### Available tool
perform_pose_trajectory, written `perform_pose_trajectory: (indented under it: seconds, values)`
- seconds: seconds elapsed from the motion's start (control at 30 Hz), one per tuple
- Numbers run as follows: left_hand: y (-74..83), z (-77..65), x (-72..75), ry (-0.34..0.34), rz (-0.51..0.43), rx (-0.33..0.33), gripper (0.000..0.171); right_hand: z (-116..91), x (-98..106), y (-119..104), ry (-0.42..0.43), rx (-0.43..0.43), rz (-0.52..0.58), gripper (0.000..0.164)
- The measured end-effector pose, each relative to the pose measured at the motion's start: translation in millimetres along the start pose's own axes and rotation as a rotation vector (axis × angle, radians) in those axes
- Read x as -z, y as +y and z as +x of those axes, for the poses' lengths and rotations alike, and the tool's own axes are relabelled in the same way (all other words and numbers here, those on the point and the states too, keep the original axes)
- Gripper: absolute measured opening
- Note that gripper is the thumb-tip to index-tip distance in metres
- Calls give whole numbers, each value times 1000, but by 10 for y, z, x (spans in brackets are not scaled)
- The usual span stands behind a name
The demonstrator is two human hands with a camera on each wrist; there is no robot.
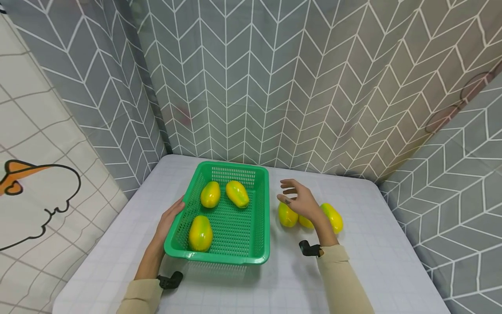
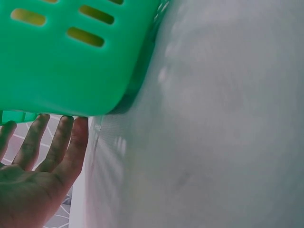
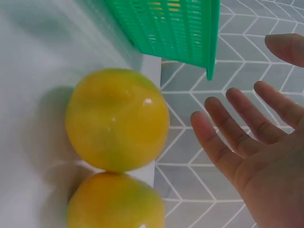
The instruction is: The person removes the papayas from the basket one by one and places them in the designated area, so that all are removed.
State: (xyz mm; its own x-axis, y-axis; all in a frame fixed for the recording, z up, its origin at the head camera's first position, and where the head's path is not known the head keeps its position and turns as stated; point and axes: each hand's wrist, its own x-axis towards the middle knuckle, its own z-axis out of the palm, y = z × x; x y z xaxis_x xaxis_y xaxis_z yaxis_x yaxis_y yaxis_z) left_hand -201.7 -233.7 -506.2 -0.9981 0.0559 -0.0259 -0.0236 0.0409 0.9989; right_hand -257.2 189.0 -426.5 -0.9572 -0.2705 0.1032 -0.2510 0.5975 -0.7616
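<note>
A green plastic basket [image 1: 231, 231] with slotted walls stands on the table, and three yellow papaya-like fruits lie in it: two toward the back and one yellow fruit [image 1: 201, 234] at the front left. My left hand [image 1: 171, 220] is at the basket's left side, its extended fingertips right at the wall in the left wrist view. To the right of the basket, my right hand [image 1: 301, 201] hovers with spread, slightly bent fingers and nothing in it. Below it is a yellow fruit [image 3: 118, 119], next to a second yellow fruit [image 3: 116, 202]. A further yellow fruit [image 1: 332, 218] sits right of my wrist.
The white table [image 1: 392, 261] carries everything and ends at a grey patterned curtain [image 1: 251, 87] behind. More patterned cloth hangs on both sides. Each wrist wears a black camera mount, such as the right mount [image 1: 310, 248].
</note>
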Motion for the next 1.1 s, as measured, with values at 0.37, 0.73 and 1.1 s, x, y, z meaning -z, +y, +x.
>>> perform_pose_trajectory:
  seconds: [0.37, 0.73, 1.1]
  values:
    - [-6, -5, -7, -4, 0, -2, 65, 76, -81, -164, 24, 49, 38, 55]
    - [0, 5, 3, -8, 14, 0, 65, 157, -181, -338, 13, 138, 55, 57]
    - [2, 5, 15, -5, 18, 19, 64, 233, -345, -513, -12, 166, 90, 53]
